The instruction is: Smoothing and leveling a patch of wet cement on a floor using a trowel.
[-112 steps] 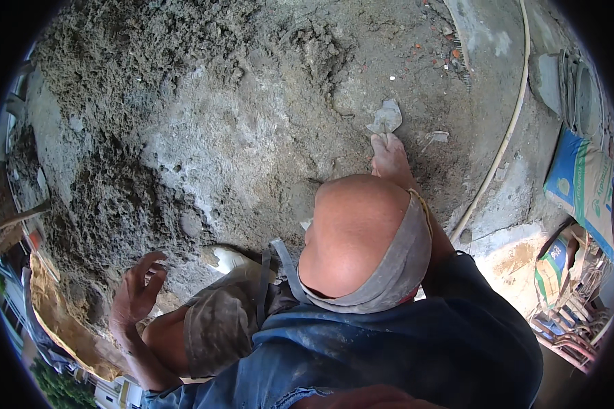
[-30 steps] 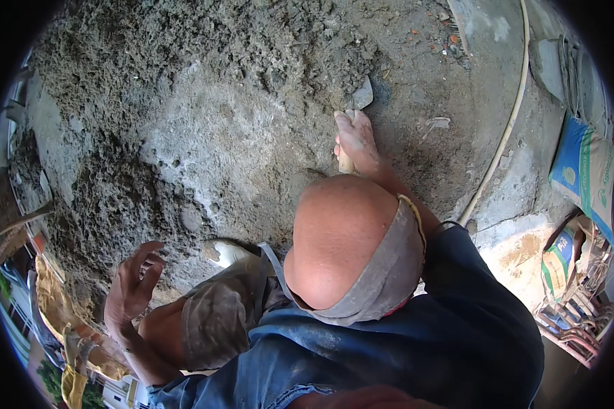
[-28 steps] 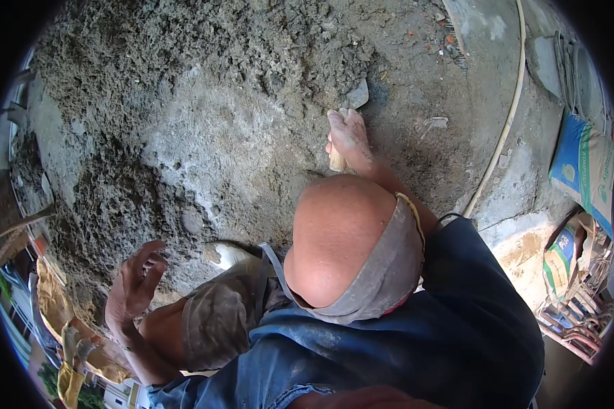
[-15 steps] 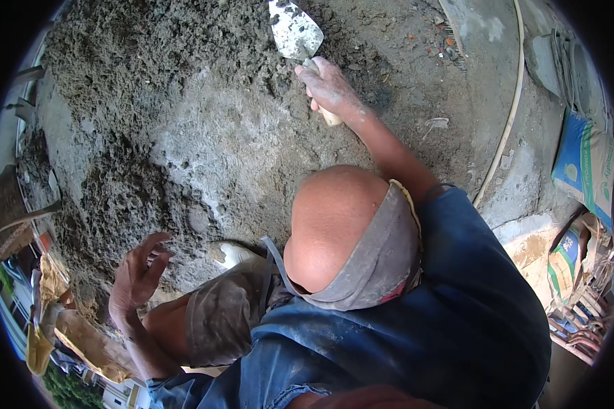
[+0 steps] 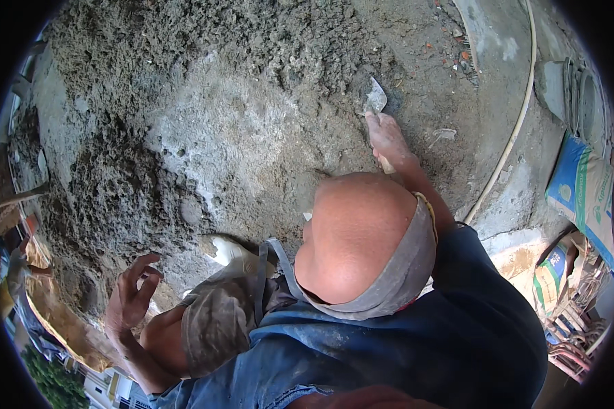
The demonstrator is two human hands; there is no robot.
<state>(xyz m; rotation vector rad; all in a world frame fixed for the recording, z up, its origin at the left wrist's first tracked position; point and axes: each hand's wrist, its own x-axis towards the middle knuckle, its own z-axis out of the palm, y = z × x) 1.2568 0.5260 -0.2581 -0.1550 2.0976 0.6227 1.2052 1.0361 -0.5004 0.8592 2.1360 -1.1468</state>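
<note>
We are looking down through a wide, round view at rough grey ground (image 5: pixel 430 163). At the far left, a crumpled tan sheet (image 5: pixel 65 337) is curving along the rim, with green foliage (image 5: pixel 44 382) showing below it. Dark, lumpy mortar (image 5: pixel 116 180) is covering the left side and the top. Next, we are finding the person's left hand (image 5: pixel 131 294) hanging beside a bent leg (image 5: pixel 215 334) in brownish cloth; its fingers are curling loosely, the thumb standing apart from them. Just ahead of that leg, a pale shoe (image 5: pixel 228 252) is showing, and a round grey disc (image 5: pixel 191 211) is lying in the mortar nearby. At lower centre, grey cloth (image 5: pixel 402 279) is bordering a large bare form (image 5: pixel 361 232), seemingly a knee, and a blue shirt (image 5: pixel 389 347) is filling the space beneath. Beyond the knee, the right hand (image 5: pixel 389 136) is gripping a trowel (image 5: pixel 376 97), fingers closing around its pale handle (image 5: pixel 387 165). The blade is pointing away from the person, near the right end of the upper mortar; whether it is touching anything, we cannot tell. Further right, a pale scrap (image 5: pixel 443 135) is lying flat, a cream hose (image 5: pixel 518 136) is running in a long curve, and a blue, green and tan sack (image 5: pixel 583 184) is leaning above reddish bars (image 5: pixel 572 356)
</note>
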